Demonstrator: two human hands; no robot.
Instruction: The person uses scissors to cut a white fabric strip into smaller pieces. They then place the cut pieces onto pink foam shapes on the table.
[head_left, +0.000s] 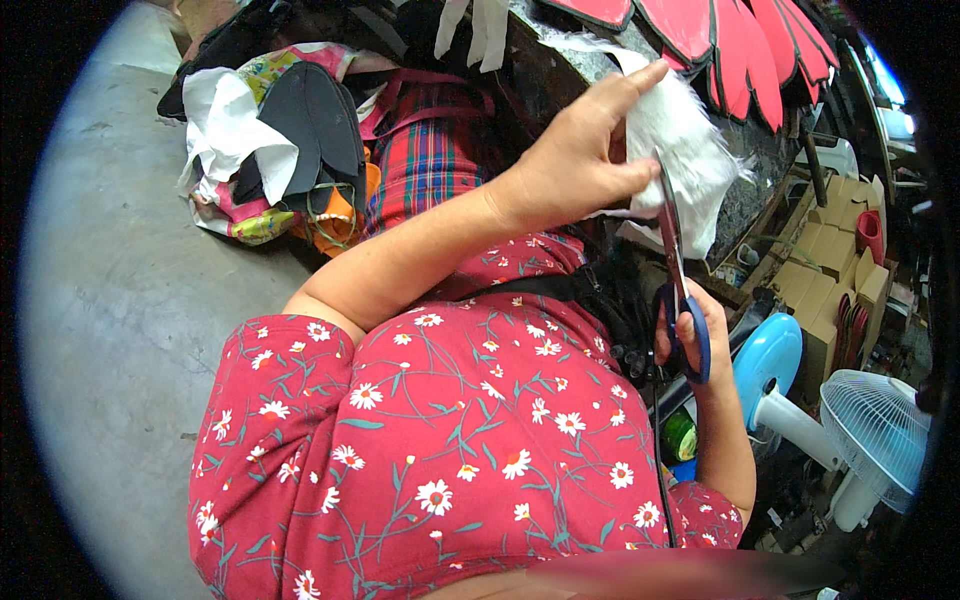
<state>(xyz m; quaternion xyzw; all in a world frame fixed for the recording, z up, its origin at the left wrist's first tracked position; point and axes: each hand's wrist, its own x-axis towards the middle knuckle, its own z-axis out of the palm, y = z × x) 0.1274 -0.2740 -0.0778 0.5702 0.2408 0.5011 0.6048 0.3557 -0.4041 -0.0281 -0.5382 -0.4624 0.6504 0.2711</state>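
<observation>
A piece of white, long-haired faux fur is pinched between the thumb and fingers of my left hand, at the table's edge. My right hand, lower down, has its fingers through the dark blue handles of a pair of scissors. The blades point up, with their tips at the fur just beside my left thumb. How far the blades are parted is hard to make out. Part of the fur's lower edge hangs down behind the scissors.
Red petal-shaped pieces with black edging lie on the dark table. At left are dark grey rounded pieces, white scraps and plaid cloth. Cardboard boxes and a blue-and-white fan stand at right.
</observation>
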